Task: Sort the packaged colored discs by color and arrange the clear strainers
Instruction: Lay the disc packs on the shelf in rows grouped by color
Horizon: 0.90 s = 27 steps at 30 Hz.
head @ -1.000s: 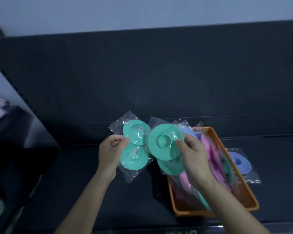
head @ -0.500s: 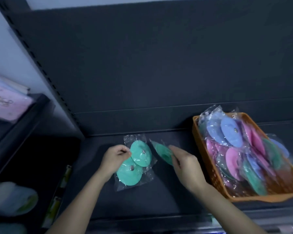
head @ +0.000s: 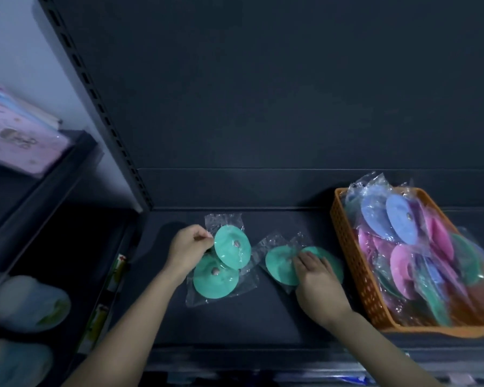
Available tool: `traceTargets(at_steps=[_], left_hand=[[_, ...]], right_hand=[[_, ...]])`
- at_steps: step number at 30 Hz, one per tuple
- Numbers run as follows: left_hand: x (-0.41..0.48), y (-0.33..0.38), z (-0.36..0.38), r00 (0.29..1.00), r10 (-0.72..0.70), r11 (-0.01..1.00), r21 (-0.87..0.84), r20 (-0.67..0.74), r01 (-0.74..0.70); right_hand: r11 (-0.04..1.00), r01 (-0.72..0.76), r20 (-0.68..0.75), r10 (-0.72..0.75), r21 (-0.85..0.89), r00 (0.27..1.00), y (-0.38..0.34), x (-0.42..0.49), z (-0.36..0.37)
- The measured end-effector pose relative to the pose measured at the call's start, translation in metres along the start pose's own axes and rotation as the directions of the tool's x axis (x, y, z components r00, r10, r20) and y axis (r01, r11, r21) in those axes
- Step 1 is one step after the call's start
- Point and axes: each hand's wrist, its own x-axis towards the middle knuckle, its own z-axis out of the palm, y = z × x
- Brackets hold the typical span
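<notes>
Greens are being grouped on the shelf: the left hand pinches the edge of one green disc packet, and the right hand rests relaxed fingers on a second green packet just beside it. Next, probably, the right hand lifts off and picks another green from the mixed orange basket.

My left hand and right hand are bare, and both forearms run bare from wrist to the lower edge of view.
</notes>
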Motion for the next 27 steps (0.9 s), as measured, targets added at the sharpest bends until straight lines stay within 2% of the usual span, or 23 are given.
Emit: traceTargets(at_steps=[3,5,7,11,14,17,19,21,22,25,27], left_hand=[[-0.011,0.006,0.001,0.996,-0.079,0.956,-0.280,0.029,0.084],[-0.020,0.006,0.001,0.992,-0.125,0.908,-0.400,0.021,0.123],[-0.029,0.002,0.000,0.986,-0.159,0.853,-0.496,0.046,0.161],[-0.047,-0.011,-0.005,0.971,-0.131,0.777,-0.587,0.202,0.227],[-0.054,-0.019,-0.008,0.949,-0.143,0.813,-0.514,0.282,0.275],[-0.058,-0.027,-0.016,0.932,-0.227,0.936,-0.200,0.283,0.289],[-0.056,-0.035,-0.023,0.960,-0.256,0.966,0.000,0.109,0.258],[-0.051,-0.040,-0.030,0.972,-0.204,0.963,0.154,-0.119,0.221],[-0.049,-0.043,-0.031,0.970,-0.186,0.955,0.201,-0.158,0.216],[-0.044,-0.048,-0.023,0.981,-0.192,0.969,0.149,-0.034,0.195],[-0.038,-0.050,-0.013,0.984,-0.175,0.984,0.043,-0.019,0.176]], right_hand=[[0.997,0.057,-0.009,-0.056,0.056,0.998,-0.005,0.004,-0.012],[0.974,0.141,-0.038,-0.136,0.178,0.990,-0.015,0.006,-0.018],[0.932,0.195,-0.081,-0.179,0.306,0.981,-0.029,0.007,-0.021],[0.857,0.220,-0.084,-0.204,0.466,0.975,-0.054,0.019,-0.020],[0.845,0.226,-0.016,-0.250,0.485,0.968,-0.063,0.028,-0.014],[0.888,0.310,0.080,-0.356,0.340,0.931,-0.067,0.030,-0.002],[0.893,0.348,0.095,-0.387,0.285,0.917,-0.067,0.031,0.005],[0.882,0.389,0.069,-0.420,0.264,0.905,-0.064,0.031,0.007],[0.871,0.422,0.055,-0.448,0.253,0.892,-0.063,0.031,0.007],[0.820,0.530,0.028,-0.548,0.215,0.836,-0.061,0.030,0.007],[0.796,0.568,0.008,-0.583,0.210,0.813,-0.060,0.028,0.007]])
